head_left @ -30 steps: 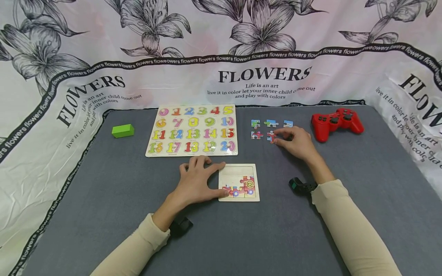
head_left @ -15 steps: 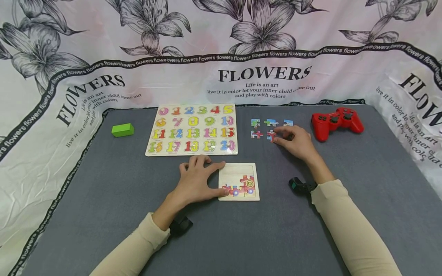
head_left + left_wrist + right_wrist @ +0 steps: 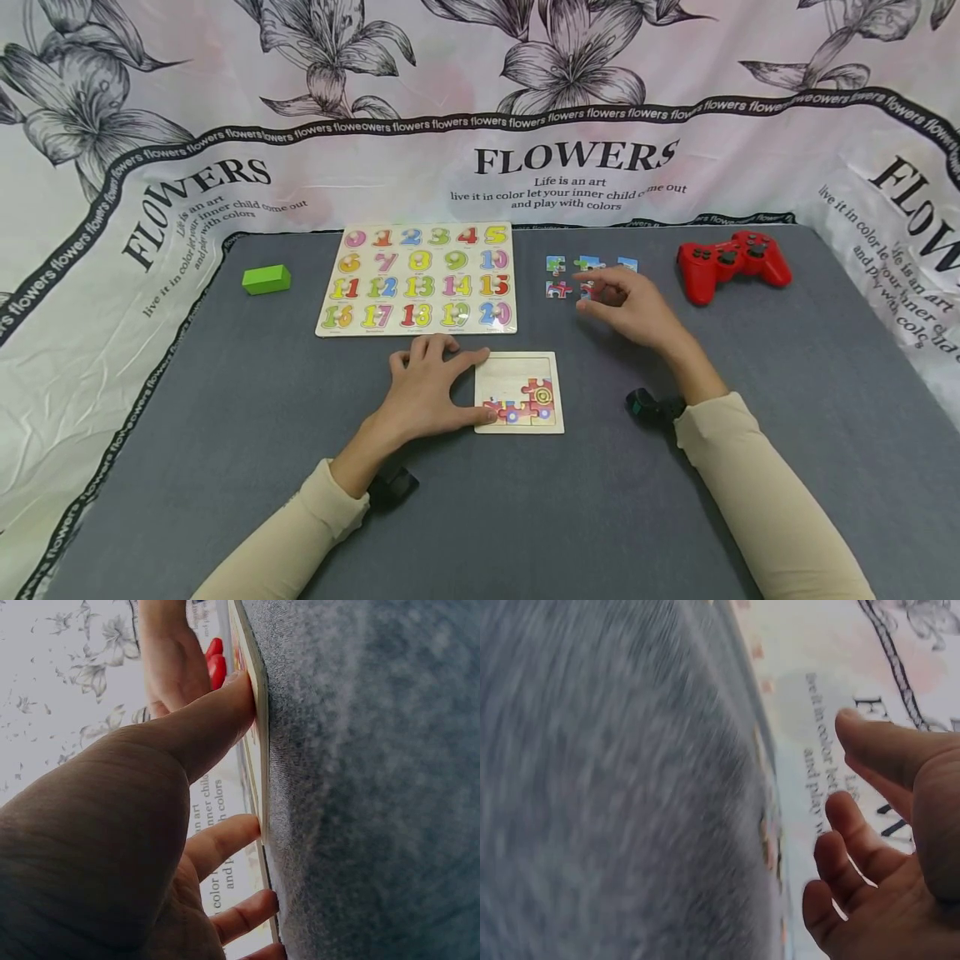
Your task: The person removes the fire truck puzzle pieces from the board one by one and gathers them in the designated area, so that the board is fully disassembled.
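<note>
My left hand [image 3: 422,392] spans the left side of a square wooden puzzle tray [image 3: 510,364] in the head view. Its thumb rests on the lower left part and the index finger touches the upper left corner; the left wrist view also shows the thumb on the tray [image 3: 262,757]. Joined red vehicle pieces [image 3: 536,400] lie in the tray's lower right. My right hand [image 3: 630,307] hovers over several loose jigsaw pieces [image 3: 557,289], partly covering some. Its thumb and fingers stand apart with nothing between them, as the right wrist view of the hand [image 3: 885,847] confirms.
Behind the tray lies a number board [image 3: 420,279]. A green block [image 3: 266,280] sits at the left, a red game controller [image 3: 733,265] at the right. Flower-printed cloth [image 3: 570,192] stands along the back of the grey table surface [image 3: 510,517].
My right hand has shifted slightly left and lifted off the red jigsaw piece it touched, its fingers now over the upper row. The left hand and tray hold still.
</note>
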`<state>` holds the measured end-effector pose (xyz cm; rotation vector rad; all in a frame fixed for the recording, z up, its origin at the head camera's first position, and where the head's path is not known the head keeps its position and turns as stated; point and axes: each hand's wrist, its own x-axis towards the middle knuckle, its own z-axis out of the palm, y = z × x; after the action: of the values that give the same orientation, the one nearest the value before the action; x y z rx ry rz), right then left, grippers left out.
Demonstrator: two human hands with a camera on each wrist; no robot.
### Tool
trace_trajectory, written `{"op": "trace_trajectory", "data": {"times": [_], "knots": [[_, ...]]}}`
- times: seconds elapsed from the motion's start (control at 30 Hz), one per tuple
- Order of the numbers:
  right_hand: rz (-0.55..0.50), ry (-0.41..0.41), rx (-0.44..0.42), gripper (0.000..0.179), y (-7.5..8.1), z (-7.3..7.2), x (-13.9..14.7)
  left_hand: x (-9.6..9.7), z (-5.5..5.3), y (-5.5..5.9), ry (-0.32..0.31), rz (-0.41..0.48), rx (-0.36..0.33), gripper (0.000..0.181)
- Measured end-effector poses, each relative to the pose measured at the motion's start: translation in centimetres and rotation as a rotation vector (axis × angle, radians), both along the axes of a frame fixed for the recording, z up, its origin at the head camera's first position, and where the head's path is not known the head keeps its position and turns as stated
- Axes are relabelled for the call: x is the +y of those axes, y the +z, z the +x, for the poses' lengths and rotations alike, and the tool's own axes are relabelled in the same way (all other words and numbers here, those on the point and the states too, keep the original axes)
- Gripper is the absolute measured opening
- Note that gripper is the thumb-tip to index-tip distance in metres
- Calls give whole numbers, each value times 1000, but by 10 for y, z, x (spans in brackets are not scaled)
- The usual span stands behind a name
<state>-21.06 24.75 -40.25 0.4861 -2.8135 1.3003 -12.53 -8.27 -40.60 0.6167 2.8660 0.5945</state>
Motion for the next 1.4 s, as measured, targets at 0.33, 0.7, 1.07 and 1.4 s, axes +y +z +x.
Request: {"op": "trace_trajectory", "data": {"times": [0.33, 0.7, 1.07, 1.4], "knots": [[33, 298, -125, 40, 11, 14, -22, 0, 0, -1, 6, -11, 7, 83], [80, 460, -161, 32, 14, 22, -38, 1, -2, -1, 2, -10, -2, 84], [255, 554, -144, 33, 15, 34, -49, 2, 0, 0, 5, -16, 13, 83], [287, 557, -131, 36, 14, 36, -50, 1, -1, -2, 7, -20, 2, 84]]}}
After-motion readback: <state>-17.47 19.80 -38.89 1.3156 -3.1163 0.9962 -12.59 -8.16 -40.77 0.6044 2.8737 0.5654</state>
